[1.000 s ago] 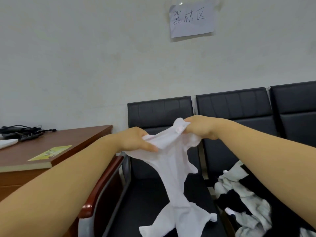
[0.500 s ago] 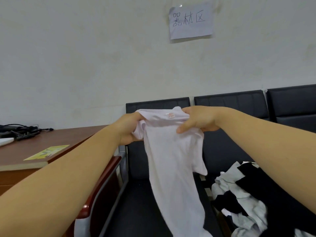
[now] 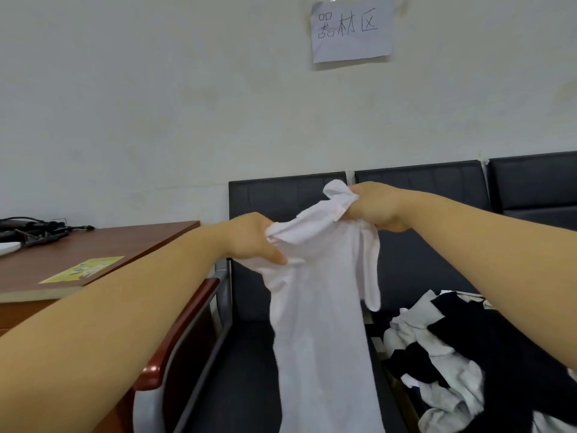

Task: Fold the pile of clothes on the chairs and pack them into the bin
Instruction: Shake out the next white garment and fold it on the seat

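Black chairs (image 3: 421,189) line a pale wall. Both hands grip a white garment (image 3: 321,307) above the seat: left hand (image 3: 253,239) pinching its top edge, right hand (image 3: 374,207) clutching bunched fabric. Black-and-white clothes pile (image 3: 462,354) lies to the right.

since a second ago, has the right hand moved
Yes, upward: the right hand, gripping the white shirt, is now close under the top edge of the black chair back; before it sat lower.
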The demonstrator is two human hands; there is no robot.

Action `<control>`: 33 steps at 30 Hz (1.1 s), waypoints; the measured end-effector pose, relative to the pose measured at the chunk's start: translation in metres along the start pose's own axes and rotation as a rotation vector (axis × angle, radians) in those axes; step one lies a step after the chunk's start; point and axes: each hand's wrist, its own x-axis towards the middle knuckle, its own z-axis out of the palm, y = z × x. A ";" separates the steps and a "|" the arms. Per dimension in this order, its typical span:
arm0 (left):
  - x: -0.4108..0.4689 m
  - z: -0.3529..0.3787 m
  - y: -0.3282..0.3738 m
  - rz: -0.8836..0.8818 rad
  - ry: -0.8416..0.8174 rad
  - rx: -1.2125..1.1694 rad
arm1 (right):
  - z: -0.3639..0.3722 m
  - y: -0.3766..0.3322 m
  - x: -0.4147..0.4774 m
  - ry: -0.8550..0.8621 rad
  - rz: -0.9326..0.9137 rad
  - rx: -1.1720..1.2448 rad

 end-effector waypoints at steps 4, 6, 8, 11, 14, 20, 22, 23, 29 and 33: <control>0.005 0.003 -0.021 -0.056 0.186 -0.382 | 0.001 0.000 -0.002 -0.163 0.051 0.029; 0.007 0.004 -0.030 -0.027 0.223 -0.726 | 0.000 -0.002 -0.005 -0.254 0.114 -0.077; 0.010 0.006 -0.035 -0.022 0.241 -0.878 | 0.003 -0.003 -0.004 -0.261 0.123 -0.313; 0.015 0.012 -0.035 -0.060 0.245 -0.922 | 0.011 -0.003 0.003 -0.154 0.113 -0.519; 0.013 0.009 -0.036 -0.020 0.174 -0.801 | 0.012 0.003 0.015 -0.118 0.132 -0.296; 0.011 -0.002 -0.049 -0.041 0.090 -0.104 | 0.003 0.013 0.019 -0.101 0.089 -0.049; 0.013 -0.004 -0.056 -0.037 0.143 -0.399 | 0.002 0.013 0.015 -0.216 0.116 -0.067; 0.015 -0.004 -0.059 -0.032 0.158 -0.538 | 0.003 0.013 0.014 -0.270 0.132 -0.111; 0.025 0.009 -0.059 -0.042 0.271 -0.876 | 0.017 0.020 0.032 -0.191 0.103 -0.362; 0.021 0.007 -0.069 -0.023 0.252 -0.453 | 0.022 0.032 0.041 -0.160 0.063 -0.099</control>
